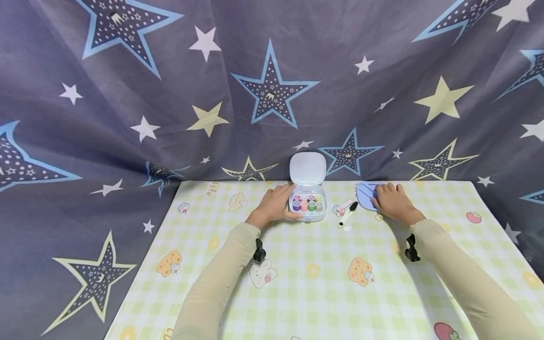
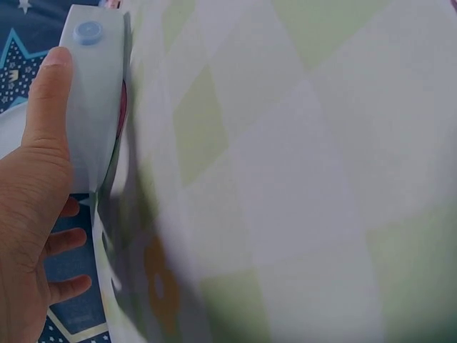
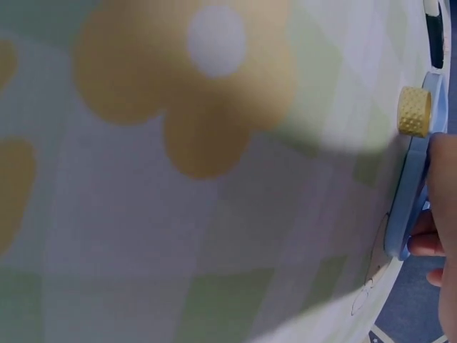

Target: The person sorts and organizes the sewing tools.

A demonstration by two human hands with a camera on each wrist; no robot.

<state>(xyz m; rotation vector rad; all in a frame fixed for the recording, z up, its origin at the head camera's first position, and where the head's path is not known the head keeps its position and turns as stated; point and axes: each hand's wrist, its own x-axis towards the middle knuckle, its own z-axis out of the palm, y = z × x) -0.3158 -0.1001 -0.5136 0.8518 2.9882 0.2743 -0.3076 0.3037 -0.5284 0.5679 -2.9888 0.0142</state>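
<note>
My left hand (image 1: 275, 203) holds the left side of a white sewing box (image 1: 309, 218) at the back of the table. Its thumb lies along the box front, by a pale blue button (image 2: 88, 33). The lid (image 1: 308, 168) stands raised, and several coloured thread spools (image 1: 303, 206) show inside. To the right, my right hand (image 1: 394, 202) grips the right side of a flat blue tray (image 1: 365, 194), fingers curled at its edge and partly hiding it. A yellow dimpled thimble (image 3: 414, 112) stands beside the tray.
Between box and tray lies a slim white tool with a black end (image 1: 348, 215), beside a small pink item (image 1: 345, 207). A checked cloth with cartoon prints covers the table (image 1: 297, 293). A dark star-patterned curtain (image 1: 170, 94) hangs right behind the table's back edge.
</note>
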